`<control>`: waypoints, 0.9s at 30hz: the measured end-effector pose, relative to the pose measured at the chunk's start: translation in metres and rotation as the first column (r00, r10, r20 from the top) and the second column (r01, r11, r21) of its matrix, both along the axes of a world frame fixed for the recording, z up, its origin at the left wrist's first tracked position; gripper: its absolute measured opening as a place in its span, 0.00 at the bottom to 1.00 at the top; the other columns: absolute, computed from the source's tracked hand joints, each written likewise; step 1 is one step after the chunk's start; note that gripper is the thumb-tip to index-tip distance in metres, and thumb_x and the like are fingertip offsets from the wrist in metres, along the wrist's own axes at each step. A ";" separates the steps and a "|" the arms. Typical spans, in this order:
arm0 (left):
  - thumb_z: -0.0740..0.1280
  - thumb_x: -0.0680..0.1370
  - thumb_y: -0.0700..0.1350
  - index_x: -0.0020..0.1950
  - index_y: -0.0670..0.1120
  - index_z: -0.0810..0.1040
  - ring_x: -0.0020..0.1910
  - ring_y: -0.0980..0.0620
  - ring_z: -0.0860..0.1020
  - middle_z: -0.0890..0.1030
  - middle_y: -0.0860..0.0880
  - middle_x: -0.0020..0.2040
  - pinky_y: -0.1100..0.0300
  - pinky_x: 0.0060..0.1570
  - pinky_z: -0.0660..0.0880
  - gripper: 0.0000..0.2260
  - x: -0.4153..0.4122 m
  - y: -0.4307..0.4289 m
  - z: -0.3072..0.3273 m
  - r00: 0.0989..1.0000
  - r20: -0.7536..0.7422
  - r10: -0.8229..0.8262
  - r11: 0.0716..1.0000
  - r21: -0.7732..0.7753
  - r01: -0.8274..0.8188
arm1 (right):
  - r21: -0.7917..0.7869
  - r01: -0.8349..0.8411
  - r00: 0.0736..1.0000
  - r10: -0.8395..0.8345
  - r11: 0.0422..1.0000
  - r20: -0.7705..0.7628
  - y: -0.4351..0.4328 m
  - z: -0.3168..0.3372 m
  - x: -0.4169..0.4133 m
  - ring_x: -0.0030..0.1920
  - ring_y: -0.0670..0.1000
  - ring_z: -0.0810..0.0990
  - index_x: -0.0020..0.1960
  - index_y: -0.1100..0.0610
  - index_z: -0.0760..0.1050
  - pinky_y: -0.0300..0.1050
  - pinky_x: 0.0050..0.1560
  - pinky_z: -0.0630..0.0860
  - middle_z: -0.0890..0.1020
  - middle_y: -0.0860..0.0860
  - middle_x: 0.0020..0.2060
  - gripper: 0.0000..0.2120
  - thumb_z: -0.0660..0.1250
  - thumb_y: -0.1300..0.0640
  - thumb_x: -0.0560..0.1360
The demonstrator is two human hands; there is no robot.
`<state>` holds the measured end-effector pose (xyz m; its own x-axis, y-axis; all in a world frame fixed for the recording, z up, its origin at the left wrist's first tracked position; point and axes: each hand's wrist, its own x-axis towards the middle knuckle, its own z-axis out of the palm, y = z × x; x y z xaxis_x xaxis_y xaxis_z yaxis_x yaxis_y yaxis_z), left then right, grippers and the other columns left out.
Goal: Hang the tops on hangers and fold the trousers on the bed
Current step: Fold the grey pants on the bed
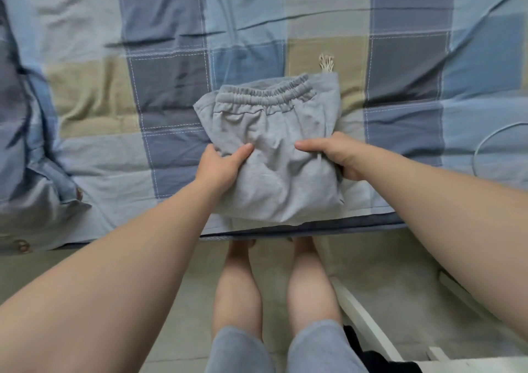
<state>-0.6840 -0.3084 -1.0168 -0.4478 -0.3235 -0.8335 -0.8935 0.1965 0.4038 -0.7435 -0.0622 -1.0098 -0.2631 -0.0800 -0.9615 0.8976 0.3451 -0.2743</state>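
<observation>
A pair of light grey trousers [274, 132] lies folded into a compact bundle near the bed's front edge, its elastic waistband on the far side. My left hand [221, 167] grips the bundle's left side, thumb on top and fingers underneath. My right hand [333, 152] grips the right side the same way. A pale drawstring end [326, 63] pokes out behind the waistband.
The bed is covered with a blue, grey and beige checked quilt [171, 86]. A blue buttoned top [43, 172] lies crumpled at the left. A thin white hanger [497, 144] rests on the quilt at the right. A white rack [371, 324] stands on the floor lower right.
</observation>
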 end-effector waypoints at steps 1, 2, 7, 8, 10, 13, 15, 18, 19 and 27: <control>0.77 0.70 0.61 0.63 0.47 0.73 0.56 0.51 0.78 0.78 0.56 0.52 0.57 0.59 0.72 0.29 0.000 -0.002 0.007 1.000 0.025 -0.017 1.000 0.010 0.017 | 0.007 0.006 1.000 -0.007 1.000 0.013 -0.001 0.007 0.001 0.48 0.51 0.86 0.59 0.55 0.81 0.45 0.44 0.80 0.88 0.49 0.46 0.26 0.82 0.48 0.64; 0.77 0.71 0.60 0.63 0.46 0.75 0.57 0.50 0.78 0.80 0.55 0.54 0.56 0.59 0.72 0.28 0.001 -0.005 0.015 0.999 0.045 -0.027 0.999 0.020 0.026 | 0.016 0.009 1.000 -0.009 1.000 0.016 -0.002 0.015 0.001 0.49 0.52 0.86 0.58 0.54 0.81 0.47 0.47 0.80 0.88 0.49 0.47 0.25 0.82 0.48 0.64; 0.76 0.73 0.57 0.63 0.47 0.78 0.54 0.47 0.80 0.82 0.50 0.57 0.54 0.59 0.74 0.23 0.006 -0.013 0.081 0.991 0.095 -0.097 0.995 0.034 0.094 | 0.029 0.079 0.996 -0.080 0.996 0.035 -0.004 0.081 0.020 0.52 0.55 0.85 0.58 0.55 0.80 0.52 0.54 0.80 0.87 0.51 0.49 0.21 0.79 0.50 0.68; 0.75 0.74 0.57 0.61 0.48 0.79 0.55 0.46 0.80 0.83 0.49 0.58 0.52 0.61 0.75 0.21 0.008 -0.015 0.097 0.988 0.108 -0.114 0.993 0.049 0.109 | 0.036 0.103 0.994 -0.104 0.994 0.028 -0.005 0.098 0.026 0.51 0.55 0.85 0.58 0.55 0.81 0.51 0.52 0.80 0.88 0.51 0.47 0.19 0.78 0.51 0.69; 0.75 0.74 0.56 0.58 0.50 0.79 0.53 0.46 0.81 0.83 0.48 0.58 0.51 0.60 0.76 0.17 0.014 -0.018 0.132 0.982 0.118 -0.149 0.986 0.089 0.139 | 0.061 0.163 0.987 -0.163 0.985 -0.013 -0.007 0.135 0.042 0.49 0.54 0.85 0.55 0.54 0.80 0.50 0.50 0.80 0.87 0.51 0.46 0.16 0.77 0.52 0.70; 0.75 0.74 0.56 0.59 0.50 0.80 0.53 0.47 0.81 0.83 0.49 0.57 0.52 0.59 0.77 0.17 0.026 -0.028 0.185 0.977 0.093 -0.193 0.976 0.117 0.182 | 0.096 0.255 0.966 -0.249 0.962 -0.068 -0.014 0.193 0.069 0.53 0.57 0.84 0.59 0.55 0.79 0.56 0.59 0.79 0.86 0.54 0.52 0.18 0.76 0.53 0.71; 0.75 0.74 0.56 0.61 0.49 0.79 0.54 0.47 0.81 0.83 0.50 0.57 0.53 0.58 0.76 0.19 0.031 -0.034 0.220 0.970 0.072 -0.232 0.966 0.135 0.221 | 0.106 0.317 0.946 -0.307 0.942 -0.102 -0.022 0.232 0.088 0.53 0.58 0.84 0.61 0.57 0.79 0.58 0.60 0.79 0.86 0.55 0.52 0.21 0.77 0.53 0.71; 0.75 0.74 0.57 0.61 0.51 0.79 0.50 0.50 0.81 0.83 0.53 0.53 0.54 0.55 0.76 0.19 0.035 -0.043 0.266 0.956 0.020 -0.291 0.946 0.154 0.285 | 0.095 0.439 0.891 -0.418 0.894 -0.180 -0.033 0.289 0.114 0.47 0.54 0.86 0.59 0.59 0.81 0.48 0.48 0.81 0.88 0.52 0.45 0.19 0.77 0.53 0.71; 0.75 0.73 0.58 0.60 0.52 0.79 0.48 0.53 0.80 0.82 0.55 0.50 0.55 0.52 0.75 0.19 0.035 -0.045 0.281 0.948 -0.008 -0.317 0.937 0.150 0.315 | 0.088 0.484 0.862 -0.458 0.871 -0.216 -0.035 0.307 0.122 0.46 0.53 0.86 0.58 0.59 0.81 0.45 0.46 0.80 0.88 0.51 0.44 0.17 0.77 0.54 0.71; 0.73 0.74 0.59 0.57 0.56 0.80 0.49 0.58 0.82 0.83 0.61 0.50 0.59 0.48 0.77 0.14 0.023 -0.017 0.388 0.806 -0.283 -0.520 0.787 0.210 0.581 | -0.081 0.835 0.444 -0.753 0.545 -0.486 -0.036 0.444 0.188 0.48 0.52 0.87 0.52 0.59 0.84 0.44 0.48 0.82 0.87 0.55 0.49 0.07 0.74 0.61 0.74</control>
